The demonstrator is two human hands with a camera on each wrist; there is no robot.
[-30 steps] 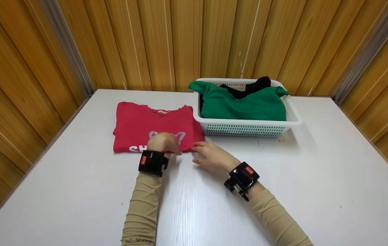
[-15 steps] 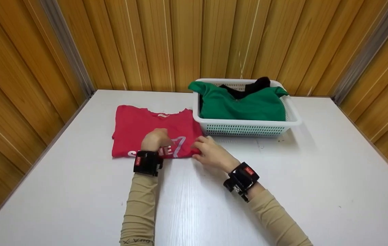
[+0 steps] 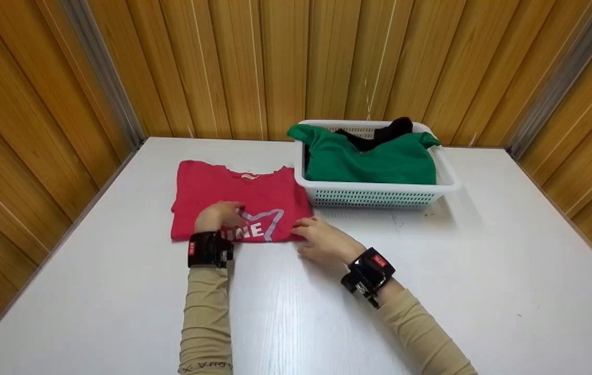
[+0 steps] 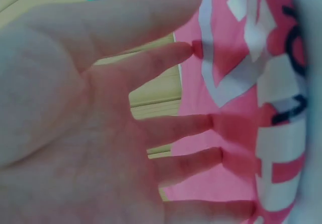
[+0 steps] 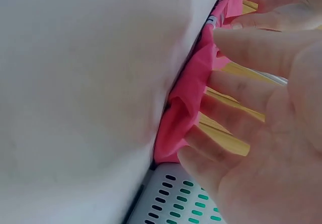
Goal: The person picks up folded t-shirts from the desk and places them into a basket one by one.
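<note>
A folded pink-red T-shirt lies on the white table, its neckline toward the back wall, with white lettering and a pale star outline on its front. My left hand is over the near left part of the shirt and hides some of the letters. In the left wrist view its fingers are spread, and the fingertips touch the cloth. My right hand is at the shirt's near right corner. The right wrist view shows its fingers extended and parted, with the tips against the shirt's edge.
A white perforated basket stands at the back, right beside the shirt's right edge. Inside it lie a green garment and a black one. Wood-look panels wall in the table's back and sides.
The shirt's front edge has come slightly toward me. My left hand has lifted from that edge and moved left over the print, uncovering letters. My right hand has barely moved.
</note>
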